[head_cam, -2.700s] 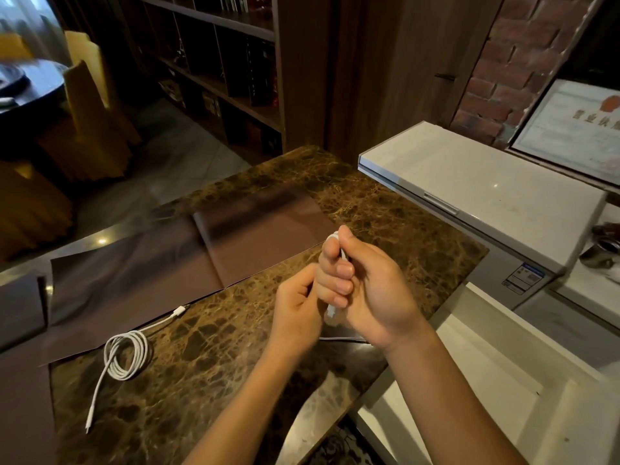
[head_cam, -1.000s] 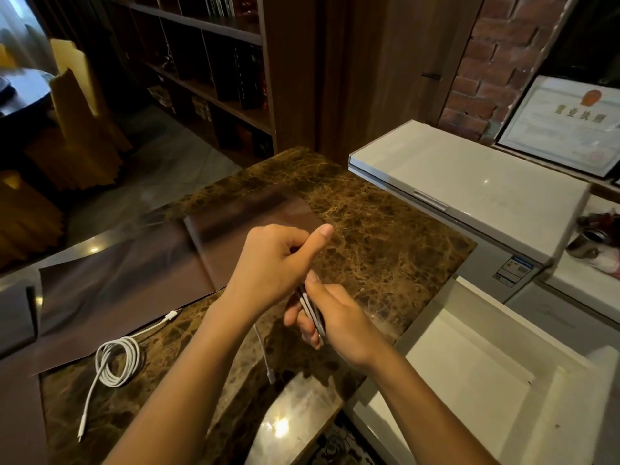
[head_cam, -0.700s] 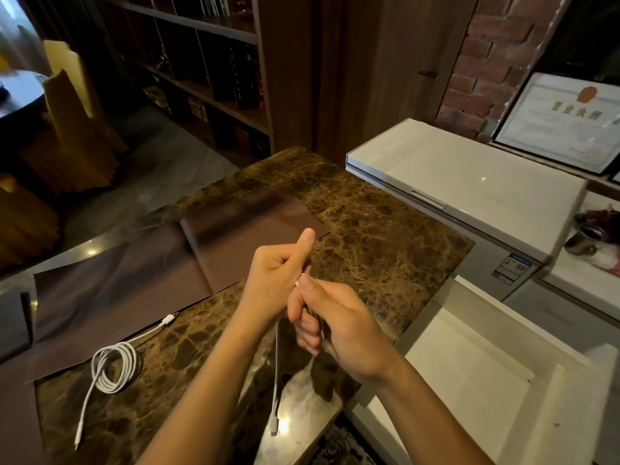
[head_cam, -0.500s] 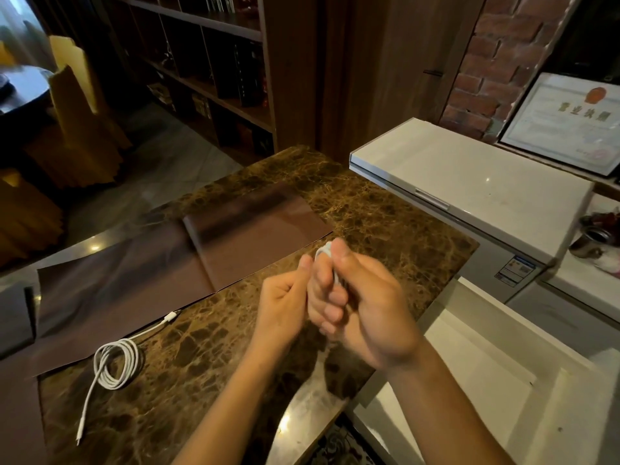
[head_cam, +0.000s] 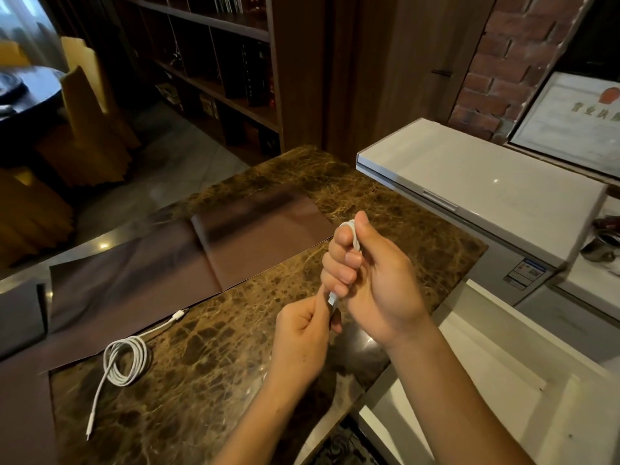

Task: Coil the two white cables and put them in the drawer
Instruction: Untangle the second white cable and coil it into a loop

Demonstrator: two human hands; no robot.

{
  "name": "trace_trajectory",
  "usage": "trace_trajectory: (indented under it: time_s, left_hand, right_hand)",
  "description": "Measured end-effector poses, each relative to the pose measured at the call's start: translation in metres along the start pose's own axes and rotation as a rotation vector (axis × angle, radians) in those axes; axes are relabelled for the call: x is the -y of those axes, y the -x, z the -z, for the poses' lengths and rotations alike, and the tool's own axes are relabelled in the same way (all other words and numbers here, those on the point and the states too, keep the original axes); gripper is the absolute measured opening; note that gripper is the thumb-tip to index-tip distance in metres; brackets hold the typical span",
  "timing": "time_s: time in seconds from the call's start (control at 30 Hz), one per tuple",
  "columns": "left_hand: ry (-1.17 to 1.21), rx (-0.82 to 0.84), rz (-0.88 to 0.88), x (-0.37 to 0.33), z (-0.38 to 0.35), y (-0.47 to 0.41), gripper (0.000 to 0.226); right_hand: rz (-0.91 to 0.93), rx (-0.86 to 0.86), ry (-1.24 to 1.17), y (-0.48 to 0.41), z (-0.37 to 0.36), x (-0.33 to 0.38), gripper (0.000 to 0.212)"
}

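- While the right hand (head_cam: 375,283) clenches it, fingers curled tight, one white cable (head_cam: 352,234) shows as a bundled loop above the fist, over the desk (head_cam: 218,380).
- Plug end: pinched by the left hand (head_cam: 302,340) just below that fist.
- Item two: second cable (head_cam: 125,360), loosely coiled, on the desk's left, one end reaching a brown mat (head_cam: 151,273).
- Right of desk: white drawer (head_cam: 486,397), open.
- Behind: bookshelf (head_cam: 218,62), brick wall (head_cam: 496,62).
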State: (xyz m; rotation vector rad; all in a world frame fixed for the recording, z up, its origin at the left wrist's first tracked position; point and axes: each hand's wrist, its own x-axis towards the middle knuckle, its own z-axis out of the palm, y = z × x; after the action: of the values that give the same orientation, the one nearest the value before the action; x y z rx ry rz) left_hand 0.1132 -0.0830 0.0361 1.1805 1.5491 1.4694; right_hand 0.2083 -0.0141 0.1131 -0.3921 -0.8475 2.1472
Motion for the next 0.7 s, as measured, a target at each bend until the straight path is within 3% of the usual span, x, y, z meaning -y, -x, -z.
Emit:
trace_trajectory:
  time_s: [0.13,0.2,0.4,0.7]
  left_hand:
    - [-0.163,0.085,-0.022,-0.001,-0.002,0.011,0.04]
    - [-0.258,0.106,-0.052,-0.002,-0.004,0.017,0.036]
    - [-0.534,0.224,-0.111,-0.015,0.017,0.014,0.036]
    - [-0.798,0.323,-0.269,-0.048,0.047,-0.001,0.047]
  right_hand:
    - [-0.005,-0.106,-0.177,-0.014,0.009,-0.001,0.043]
    - [-0.012,-0.134,-0.149,-0.019,0.014,-0.003,0.042]
    - [-0.002,-0.186,0.278,-0.018,0.031,-0.013,0.039]
    - [-0.04,-0.177,0.678,-0.008,0.055,-0.04,0.045]
